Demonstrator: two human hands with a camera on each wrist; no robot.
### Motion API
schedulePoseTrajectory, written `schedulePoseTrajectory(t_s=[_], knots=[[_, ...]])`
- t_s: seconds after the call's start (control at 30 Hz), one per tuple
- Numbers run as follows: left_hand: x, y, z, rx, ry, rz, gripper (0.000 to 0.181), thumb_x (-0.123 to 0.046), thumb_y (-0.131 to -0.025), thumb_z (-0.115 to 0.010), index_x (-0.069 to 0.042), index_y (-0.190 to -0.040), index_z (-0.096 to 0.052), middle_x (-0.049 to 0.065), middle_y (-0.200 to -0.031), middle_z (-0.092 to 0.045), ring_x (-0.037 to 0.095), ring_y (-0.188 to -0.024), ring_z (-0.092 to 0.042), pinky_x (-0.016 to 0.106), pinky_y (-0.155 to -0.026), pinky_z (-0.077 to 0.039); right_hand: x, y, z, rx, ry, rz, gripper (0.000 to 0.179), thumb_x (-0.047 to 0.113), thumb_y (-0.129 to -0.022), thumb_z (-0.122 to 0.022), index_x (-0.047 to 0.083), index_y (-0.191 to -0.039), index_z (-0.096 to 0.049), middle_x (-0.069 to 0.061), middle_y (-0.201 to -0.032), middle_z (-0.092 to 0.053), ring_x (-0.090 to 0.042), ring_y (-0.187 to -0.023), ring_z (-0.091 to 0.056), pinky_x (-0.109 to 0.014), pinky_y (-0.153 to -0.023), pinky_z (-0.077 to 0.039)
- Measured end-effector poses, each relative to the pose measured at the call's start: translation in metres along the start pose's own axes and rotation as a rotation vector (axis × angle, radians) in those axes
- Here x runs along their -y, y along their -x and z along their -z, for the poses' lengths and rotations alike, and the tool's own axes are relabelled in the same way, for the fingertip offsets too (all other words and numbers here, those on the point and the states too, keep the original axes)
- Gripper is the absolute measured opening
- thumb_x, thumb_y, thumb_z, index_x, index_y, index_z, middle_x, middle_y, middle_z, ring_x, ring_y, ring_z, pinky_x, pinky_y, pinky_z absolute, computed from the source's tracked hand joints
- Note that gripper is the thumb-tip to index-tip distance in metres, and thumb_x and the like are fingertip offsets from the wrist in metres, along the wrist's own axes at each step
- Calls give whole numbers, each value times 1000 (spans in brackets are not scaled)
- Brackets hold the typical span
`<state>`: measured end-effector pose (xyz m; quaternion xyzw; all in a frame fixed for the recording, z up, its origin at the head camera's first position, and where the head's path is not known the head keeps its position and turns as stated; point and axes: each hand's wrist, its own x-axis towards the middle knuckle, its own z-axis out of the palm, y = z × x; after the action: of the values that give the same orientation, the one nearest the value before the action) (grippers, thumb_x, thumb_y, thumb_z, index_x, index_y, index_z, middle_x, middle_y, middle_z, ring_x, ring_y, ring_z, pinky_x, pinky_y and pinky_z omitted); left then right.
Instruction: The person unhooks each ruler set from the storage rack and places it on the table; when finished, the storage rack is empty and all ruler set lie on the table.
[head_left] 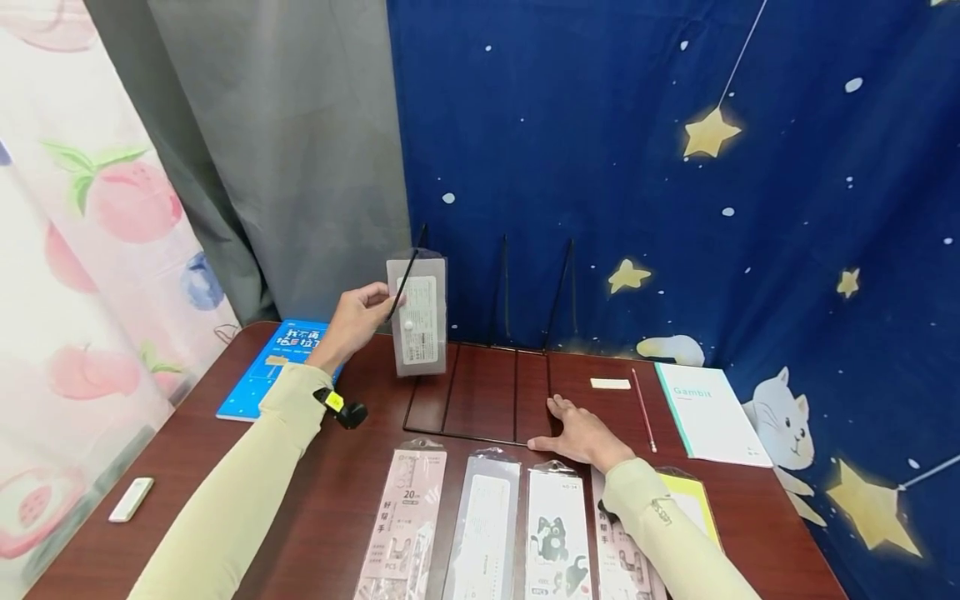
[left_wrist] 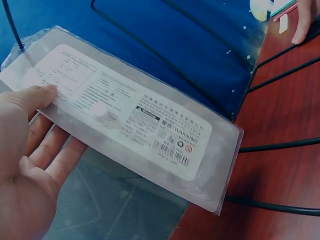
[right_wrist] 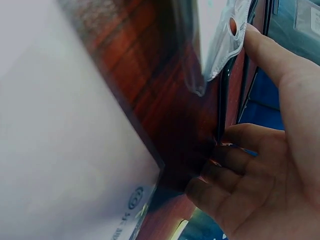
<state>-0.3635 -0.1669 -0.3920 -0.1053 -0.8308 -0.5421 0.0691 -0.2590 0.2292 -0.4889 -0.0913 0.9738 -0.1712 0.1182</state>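
Note:
My left hand (head_left: 356, 321) pinches a flat clear plastic package (head_left: 420, 333) by its edge, thumb on the front and fingers behind. A white printed label (left_wrist: 150, 120) with a barcode and a round white button shows on it. The package hangs upright at the left prong (head_left: 406, 279) of a black wire rack (head_left: 465, 436); a rod meets its top tab, but I cannot tell whether it passes through the hole. My right hand (head_left: 581, 432) rests with spread fingers at the rack's front right corner, touching the frame.
Several packages lie in front of the rack, including a pink one (head_left: 401, 521) and a cat-printed one (head_left: 557, 533). A blue book (head_left: 262, 375) lies left. An eraser (head_left: 610, 384), red pencil (head_left: 643, 408) and white notebook (head_left: 708, 412) lie right. A small white object (head_left: 131, 500) lies at the left edge.

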Motion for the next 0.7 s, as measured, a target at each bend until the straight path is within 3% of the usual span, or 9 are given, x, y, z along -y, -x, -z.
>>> schedulePoseTrajectory(t_s=[0.13,0.3,0.53,0.7], knots=[[1,11,-3,-5,39,-14,37,-44,-99,-68,-9,-107,-71,9,-117,-78,2,-93,-72,24,-81,-59,0,0,0,-2,-6,0,100,61,-87,-75,4,-159,-38,-20,-168,-31,-48,-152,-34,-60,-121,-34],[0,22,-3,-8,63,-20,39,-45,-98,-70,-7,-106,-71,12,-114,-78,2,-89,-73,30,-83,-62,-1,0,-1,2,-6,-2,100,62,-87,-75,4,-159,-38,-20,-169,-30,-48,-152,-33,-60,-122,-34],[-1,36,-1,1,60,-17,37,-44,-98,-70,-7,-105,-70,11,-114,-77,0,-92,-72,21,-81,-60,-1,-1,-1,5,0,-1,100,63,-86,-75,4,-159,-38,-20,-168,-31,-49,-152,-34,-60,-122,-33],[-3,46,-1,-3,73,-27,34,-41,-100,-69,-7,-105,-70,9,-111,-77,-1,-93,-72,29,-86,-62,0,-1,1,2,4,-1,99,62,-87,-74,4,-159,-38,-20,-168,-31,-48,-152,-34,-59,-122,-33]])
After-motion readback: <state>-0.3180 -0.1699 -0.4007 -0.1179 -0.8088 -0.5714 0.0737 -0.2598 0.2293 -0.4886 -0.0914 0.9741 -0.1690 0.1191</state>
